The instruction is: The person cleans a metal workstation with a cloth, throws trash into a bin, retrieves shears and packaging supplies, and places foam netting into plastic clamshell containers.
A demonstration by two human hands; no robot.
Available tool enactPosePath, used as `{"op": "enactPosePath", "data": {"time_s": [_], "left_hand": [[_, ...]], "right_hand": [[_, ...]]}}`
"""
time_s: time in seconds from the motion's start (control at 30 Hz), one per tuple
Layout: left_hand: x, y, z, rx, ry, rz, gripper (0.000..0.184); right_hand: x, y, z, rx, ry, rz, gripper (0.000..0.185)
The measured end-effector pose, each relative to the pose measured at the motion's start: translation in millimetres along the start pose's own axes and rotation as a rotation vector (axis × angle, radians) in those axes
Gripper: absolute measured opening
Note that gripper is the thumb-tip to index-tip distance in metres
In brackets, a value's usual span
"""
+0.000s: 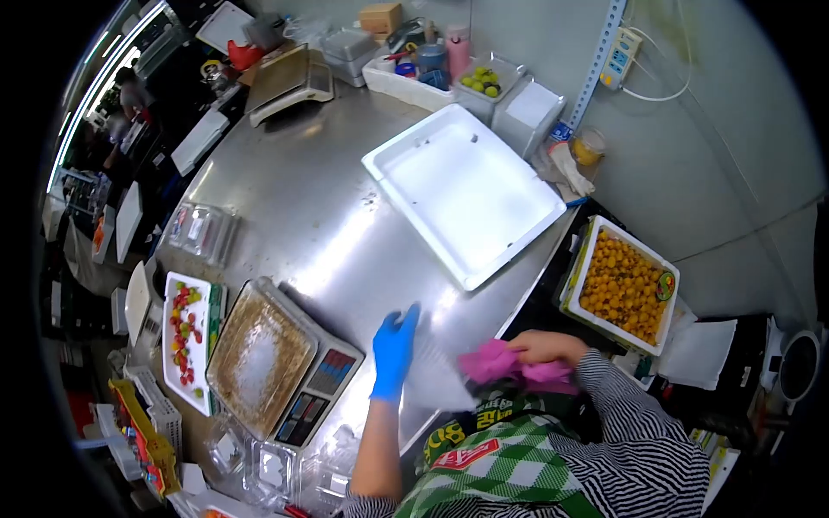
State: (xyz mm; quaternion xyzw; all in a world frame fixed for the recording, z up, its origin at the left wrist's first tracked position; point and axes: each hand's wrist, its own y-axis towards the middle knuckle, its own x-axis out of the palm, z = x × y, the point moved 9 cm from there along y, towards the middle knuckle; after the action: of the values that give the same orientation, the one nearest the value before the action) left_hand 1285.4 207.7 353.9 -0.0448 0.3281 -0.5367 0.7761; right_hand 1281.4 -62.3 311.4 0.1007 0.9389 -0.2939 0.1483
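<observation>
My left hand (pixel 393 354) wears a blue glove and is over the steel table's near edge, fingers stretched forward and partly spread. Beside it is a blurred, whitish, see-through sheet (pixel 438 380); I cannot tell whether the hand touches it. My bare right hand (pixel 553 347) is closed on a bright pink cloth (pixel 494 361), which hangs in front of my apron (pixel 509 462). To the left of the blue glove stands a weighing scale (pixel 263 363) with a brown-stained top plate.
A white foam tray (pixel 466 194) lies on the steel table (pixel 298 190). Orange fruits fill a foam box (pixel 570 304) at right. Red and green fruits sit in another box (pixel 174 380) at left. Clear plastic containers (pixel 275 470) are at the near left; a second scale (pixel 294 91) stands behind.
</observation>
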Motion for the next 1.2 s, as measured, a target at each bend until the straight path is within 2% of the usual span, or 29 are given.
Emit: {"op": "enactPosePath", "data": {"time_s": [0.07, 0.13, 0.2, 0.3, 0.33, 0.37, 0.4, 0.43, 0.47, 0.5, 0.53, 0.57, 0.6, 0.63, 0.67, 0.73, 0.77, 0.9, 0.93, 1.03, 1.13, 1.17, 1.2], "left_hand": [[33.9, 33.2, 55.4, 0.098, 0.11, -0.009, 0.069], [65.4, 78.0, 62.1, -0.003, 0.242, 0.053, 0.077], [90.9, 108.3, 66.3, 0.008, 0.22, 0.061, 0.07], [90.8, 129.5, 61.9, 0.033, 0.154, 0.1, 0.057], [82.6, 135.3, 56.7, 0.046, 0.125, 0.119, 0.052], [62.7, 141.5, 49.3, 0.089, 0.123, 0.21, 0.037], [45.4, 148.5, 30.4, 0.043, 0.039, 0.141, 0.044], [14.9, 126.8, 48.1, 0.055, -0.122, 0.11, 0.034], [-17.2, 115.1, 54.3, 0.135, -0.273, 0.126, 0.024], [-57.3, 91.7, 69.3, 0.134, -0.258, 0.118, 0.027], [-98.0, 59.1, 86.8, 0.161, -0.349, 0.198, 0.031], [-140.7, 34.5, 83.0, 0.11, -0.42, 0.341, 0.033], [-178.4, -1.3, 99.9, 0.135, -0.397, 0.439, 0.032], [-227.7, -22.9, 71.3, 0.138, -0.415, 0.51, 0.037], [-285.4, -48.0, 14.6, 0.076, -0.449, 0.649, 0.04], [-317.7, -134.2, 35.6, 0.047, -0.379, 0.879, 0.05], [-333.8, -169.8, 29.1, 0.023, -0.351, 1.001, 0.049], [-349.8, -294.8, -38.2, -0.119, -0.264, 1.354, 0.042], [-345.4, -324.2, -54.7, -0.168, -0.253, 1.421, 0.041], [-312.8, -407.2, -98.9, -0.326, -0.245, 1.593, 0.037], [-267.3, -478.2, -132.0, -0.492, -0.243, 1.705, 0.033], [-251.0, -499.5, -140.8, -0.541, -0.241, 1.731, 0.031], [-233.9, -519.6, -150.0, -0.595, -0.244, 1.752, 0.03]], "right_hand": [[-47.4, -50.7, 26.0, 0.066, 0.361, 0.209, 0.037], [-102.2, -99.1, 34.1, 0.071, 0.381, 0.455, 0.043], [-135.6, -129.6, 93.6, 0.06, 0.61, 0.735, 0.047], [-189.2, -158.7, 138.1, 0.007, 0.765, 1.157, 0.045], [-202.8, -158.3, 130.5, -0.02, 0.81, 1.226, 0.043], [-212.8, -156.7, 121.6, -0.044, 0.86, 1.298, 0.042], [-218.8, -153.3, 114.6, -0.063, 0.915, 1.37, 0.04], [-221.3, -141.1, 118.4, -0.003, 0.905, 1.366, 0.036], [-227.1, -123.3, 142.6, 0.042, 0.686, 1.381, 0.035], [-229.5, -103.8, 150.5, 0.155, 0.334, 1.446, 0.036], [-231.1, -81.2, 130.5, 0.246, 0.079, 1.465, 0.037], [-228.4, -51.6, 122.3, 0.421, 0.13, 1.342, 0.038], [-223.2, -14.2, 132.7, 0.326, -0.186, 1.44, 0.038], [-231.3, 5.1, 120.3, 0.401, -0.15, 1.396, 0.038], [-239.3, 25.0, 105.1, 0.469, -0.116, 1.345, 0.039], [-266.0, 69.7, 97.6, 0.321, -0.064, 1.371, 0.038], [-282.0, 93.6, 93.5, 0.252, -0.034, 1.381, 0.037], [-369.1, 189.2, 90.6, 0.285, -0.09, 1.501, 0.034], [-394.7, 212.8, 88.8, 0.312, -0.052, 1.467, 0.033], [-444.4, 279.2, 67.3, 0.449, -0.003, 1.443, 0.034], [-453.6, 332.1, 35.3, 0.582, 0.177, 1.484, 0.036], [-450.5, 352.4, 16.7, 0.585, 0.171, 1.37, 0.04], [-451.7, 385.6, -3.1, 0.478, 0.03, 1.264, 0.042]]}}
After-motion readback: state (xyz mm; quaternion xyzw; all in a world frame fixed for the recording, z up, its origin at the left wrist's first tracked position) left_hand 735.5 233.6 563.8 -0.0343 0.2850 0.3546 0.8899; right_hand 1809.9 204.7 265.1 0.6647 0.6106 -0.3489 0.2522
